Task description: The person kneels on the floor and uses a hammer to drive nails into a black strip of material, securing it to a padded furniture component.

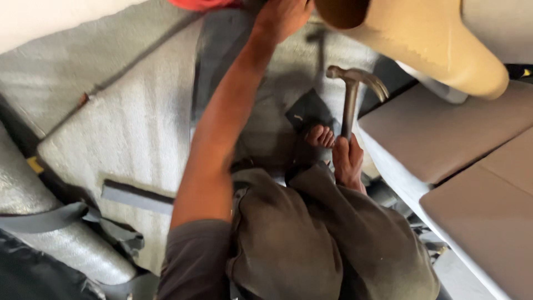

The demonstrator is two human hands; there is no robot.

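Below the headcam, between the person's knees, the right hand [348, 161] is clenched round the lower handle of a claw hammer [351, 100], whose shaft rises upright to a head with curved claws pointing right. By its look the tool is steel, rigid and top-heavy; judged from this, a grasp low on the handle, as shown, gives the most swing, whereas a hold nearer the head would give more control. Toes of a bare foot [319, 136] show just beside the gripping hand, close to a dark flat scrap [308, 111] on the floor. Reaching up and forward, the left hand [280, 16] rests against the end of a tan cardboard tube [422, 39]; its fingers are cut off by the frame edge, so whether they grasp or merely press cannot be told. Grey felt-like padding [127, 122] covers the floor, soft and probably yielding under blows. Beige upholstered panels [455, 139] lie at right, a silvery padded roll [44, 222] and grey straps [50, 218] at left
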